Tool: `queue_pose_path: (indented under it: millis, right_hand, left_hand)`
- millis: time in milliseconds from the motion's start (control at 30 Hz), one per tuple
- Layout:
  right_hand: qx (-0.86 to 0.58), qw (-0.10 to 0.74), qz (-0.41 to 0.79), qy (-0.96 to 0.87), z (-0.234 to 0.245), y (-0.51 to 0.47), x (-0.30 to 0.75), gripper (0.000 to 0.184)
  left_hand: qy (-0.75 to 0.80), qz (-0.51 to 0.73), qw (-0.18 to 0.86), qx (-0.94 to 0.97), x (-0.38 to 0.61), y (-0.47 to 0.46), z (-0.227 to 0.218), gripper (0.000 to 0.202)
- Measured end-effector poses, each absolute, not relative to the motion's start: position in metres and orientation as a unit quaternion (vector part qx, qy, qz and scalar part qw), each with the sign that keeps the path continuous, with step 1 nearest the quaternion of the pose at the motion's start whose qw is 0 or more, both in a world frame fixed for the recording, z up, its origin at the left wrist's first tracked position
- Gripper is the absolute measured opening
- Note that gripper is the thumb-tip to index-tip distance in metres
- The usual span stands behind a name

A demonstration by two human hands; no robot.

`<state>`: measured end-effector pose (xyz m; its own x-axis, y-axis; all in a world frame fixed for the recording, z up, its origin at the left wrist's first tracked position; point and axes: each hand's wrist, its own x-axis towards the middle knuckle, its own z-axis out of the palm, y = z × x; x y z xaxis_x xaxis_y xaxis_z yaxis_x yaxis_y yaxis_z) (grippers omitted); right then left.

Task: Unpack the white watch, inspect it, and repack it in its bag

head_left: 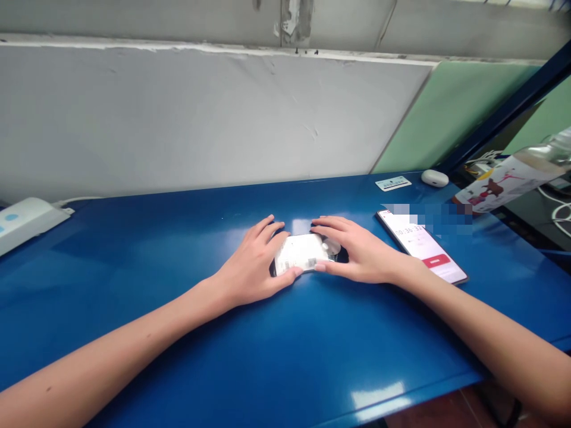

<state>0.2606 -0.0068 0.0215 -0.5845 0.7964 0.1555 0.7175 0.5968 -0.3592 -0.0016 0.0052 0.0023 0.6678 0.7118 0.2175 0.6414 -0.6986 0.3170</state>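
Observation:
A small, flat white package (pixel 300 252) with printed marks and a shiny, clear-looking wrap lies on the blue table between my hands. My left hand (pixel 259 258) holds its left end, thumb along the near edge and fingers curved over the far side. At the right end, my right hand (pixel 352 249) grips it the same way, thumb at the near edge and fingertips beyond the far edge. A round pale patch and a dark part show by the right palm. Glare hides the finer print.
Right of my right hand lies a phone (pixel 428 249) with a running timer. Behind it are a card (pixel 393 183) and a white earbud case (pixel 435 178). A labelled bottle (pixel 508 178) leans at far right. A white power strip (pixel 31 221) sits left; a wall (pixel 200 119) backs the table (pixel 267 362).

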Motion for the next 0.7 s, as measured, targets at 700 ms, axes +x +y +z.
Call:
queue_pose_path:
  millis: [700]
  right_hand:
    - [-0.405,0.125,0.159,-0.892,0.013,-0.01,0.257,0.052]
  left_hand:
    - [0.356,0.196,0.142,0.903,-0.001,0.006,0.0,0.057]
